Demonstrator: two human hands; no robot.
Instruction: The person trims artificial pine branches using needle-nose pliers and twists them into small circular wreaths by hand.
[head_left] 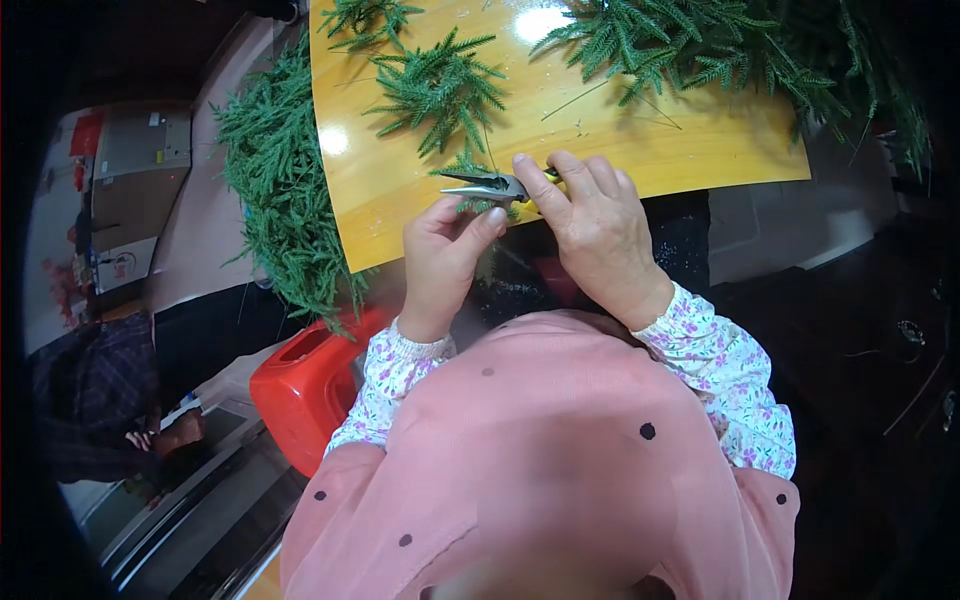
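My right hand (pixel 607 225) is closed around the yellow handles of long-nose pliers (pixel 510 188), whose dark and silver jaws point left and stand apart. Just below the jaws, my left hand (pixel 445 255) pinches a small green pine sprig (pixel 466 164) between thumb and fingers. Part of the sprig is hidden behind the pliers and my thumb. Both hands are at the near edge of the yellow wooden table (pixel 375 205). Beyond them on the tabletop lies a bunched green pine sprig (pixel 440 88).
A big heap of green branches (pixel 280 190) hangs along the table's left side, above a red plastic stool (pixel 300 385). More pine branches (pixel 690 45) cover the far right of the table. Thin wire-like stems (pixel 575 101) lie near them. A person in a dark plaid sleeve (pixel 95 375) is at left.
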